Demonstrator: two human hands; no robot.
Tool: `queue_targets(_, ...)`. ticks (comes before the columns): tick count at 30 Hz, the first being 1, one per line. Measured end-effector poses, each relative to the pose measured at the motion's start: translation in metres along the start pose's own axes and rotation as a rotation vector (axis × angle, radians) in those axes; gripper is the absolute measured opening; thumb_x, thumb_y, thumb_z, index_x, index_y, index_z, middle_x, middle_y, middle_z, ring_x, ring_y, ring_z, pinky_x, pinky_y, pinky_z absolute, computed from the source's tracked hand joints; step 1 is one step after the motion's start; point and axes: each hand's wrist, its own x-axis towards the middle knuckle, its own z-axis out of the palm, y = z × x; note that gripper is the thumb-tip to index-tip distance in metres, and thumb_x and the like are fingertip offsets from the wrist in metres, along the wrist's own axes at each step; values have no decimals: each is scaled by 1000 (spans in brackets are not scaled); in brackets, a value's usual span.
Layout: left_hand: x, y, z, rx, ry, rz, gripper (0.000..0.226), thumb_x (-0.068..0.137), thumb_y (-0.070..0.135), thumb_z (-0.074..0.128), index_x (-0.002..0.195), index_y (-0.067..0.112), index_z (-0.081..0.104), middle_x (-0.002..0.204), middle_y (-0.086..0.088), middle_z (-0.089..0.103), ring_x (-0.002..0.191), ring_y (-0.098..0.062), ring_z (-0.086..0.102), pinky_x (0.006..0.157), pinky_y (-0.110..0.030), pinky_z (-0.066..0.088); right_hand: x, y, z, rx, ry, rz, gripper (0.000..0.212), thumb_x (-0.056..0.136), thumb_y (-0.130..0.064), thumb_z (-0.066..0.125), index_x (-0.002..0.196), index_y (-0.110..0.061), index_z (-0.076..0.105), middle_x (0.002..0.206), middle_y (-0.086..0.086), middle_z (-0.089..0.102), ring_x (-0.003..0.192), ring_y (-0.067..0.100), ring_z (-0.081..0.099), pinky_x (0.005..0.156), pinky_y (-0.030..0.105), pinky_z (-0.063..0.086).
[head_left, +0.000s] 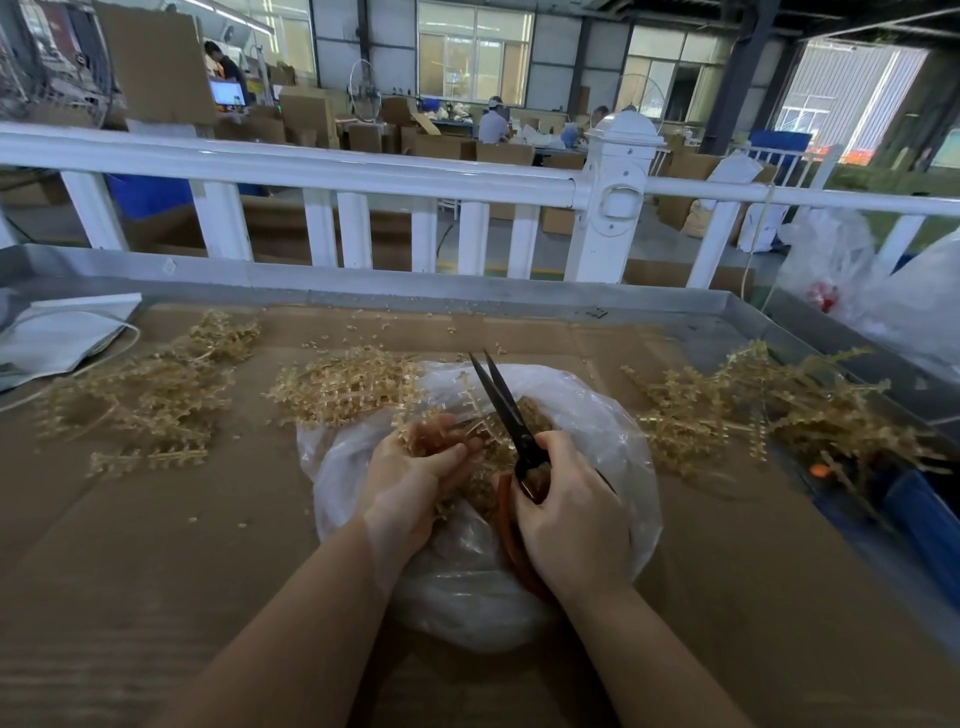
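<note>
My right hand (569, 512) grips black scissors (501, 402) by their red handles, blades slightly parted and pointing away from me. My left hand (410, 478) holds a tan plastic sprue (467, 434) of small parts, with its fingers curled round it, just left of the blades. Both hands work over an open clear plastic bag (597, 415) in the middle of the table. Cut tan pieces lie inside the bag, partly hidden by my hands.
Heaps of tan sprues lie on the cardboard-covered table (156, 571): one at the left (140, 400), one behind the bag (343, 384), one at the right (769, 410). A white box (57, 332) sits far left. A white fence (363, 171) runs behind the table. Plastic bags (883, 301) pile at the right.
</note>
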Motion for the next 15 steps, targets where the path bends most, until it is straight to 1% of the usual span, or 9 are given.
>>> queue_targets(2, 0, 0, 0, -21, -10, 6, 31, 79, -22, 54, 106, -6, 54, 83, -17, 69, 73, -23, 72, 58, -27, 57, -1, 0, -1, 10, 13, -1, 24, 84, -26, 70, 103, -23, 56, 88, -7, 66, 80, 8, 61, 63, 11, 37)
queue_targets(4, -1, -1, -1, -19, -14, 33, 32, 79, -22, 55, 104, -4, 53, 78, -15, 70, 72, -24, 72, 58, -28, 57, -2, 0, -1, 16, 26, -9, 24, 83, -25, 71, 103, -22, 57, 87, -7, 65, 79, 8, 61, 63, 8, 36)
queue_targets(7, -2, -3, -1, 12, -11, 77, 22, 79, -19, 58, 88, 0, 57, 76, -11, 70, 72, -21, 72, 59, -26, 57, -2, 1, 0, 22, 34, -19, 24, 83, -24, 71, 103, -21, 58, 87, -6, 66, 80, 8, 62, 65, 9, 38)
queue_targets(9, -3, -4, -2, 20, -16, 91, 20, 78, -16, 60, 82, 3, 60, 77, -9, 71, 74, -20, 72, 61, -24, 57, -2, 1, 0, 26, 33, -22, 23, 83, -23, 70, 103, -21, 58, 87, -6, 66, 80, 8, 62, 66, 11, 39)
queue_targets(12, -5, -2, -2, 86, -21, 94, 21, 76, -14, 64, 85, 4, 65, 78, -6, 73, 77, -18, 71, 64, -21, 56, -2, 1, 1, 24, 33, -22, 23, 83, -22, 71, 101, -20, 58, 85, -7, 65, 78, 8, 62, 65, 7, 35)
queue_targets(15, -6, -1, -1, 61, -22, 76, 18, 79, -15, 60, 85, 2, 64, 75, -8, 72, 71, -15, 71, 60, -19, 55, -1, 1, 2, 13, 29, -20, 24, 83, -23, 71, 103, -20, 58, 86, -6, 66, 78, 9, 62, 65, 9, 37)
